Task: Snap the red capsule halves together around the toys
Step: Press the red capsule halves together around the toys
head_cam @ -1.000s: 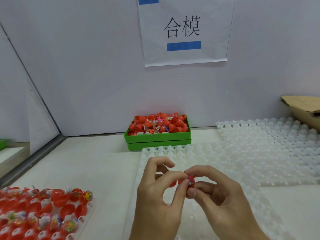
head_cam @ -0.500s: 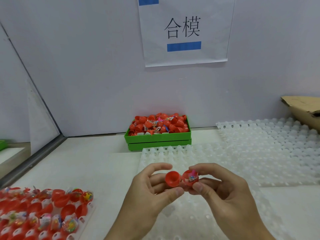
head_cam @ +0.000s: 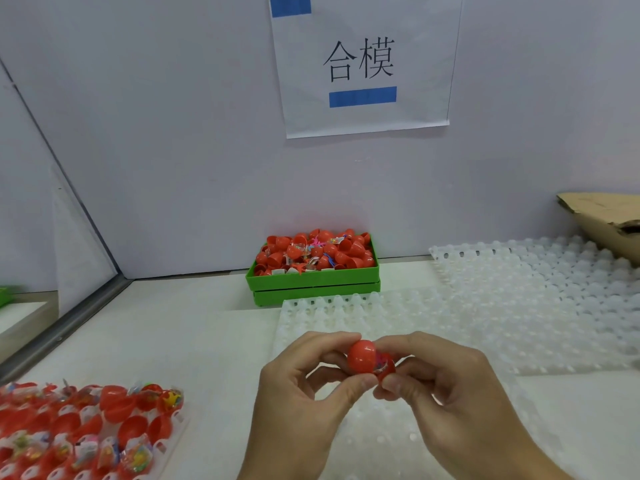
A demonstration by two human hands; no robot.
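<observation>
Two hands, left and right, pinch two red capsule halves, one toy between

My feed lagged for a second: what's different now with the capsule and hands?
The left hand has swung its capsule half from open-side-up over onto the toy-filled half pinched by the right hand; a gap remains. Green box and trays unmoved.

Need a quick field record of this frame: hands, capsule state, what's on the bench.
left hand: pinches the empty red half
right hand: pinches the toy-filled half
capsule: halves meeting, toy wrapper visible at the seam, not fully shut
green bin: back centre, heaped with red halves and toys
tray of open capsules: lower left
white trays: under the hands and to the right
cardboard box: far right
</observation>
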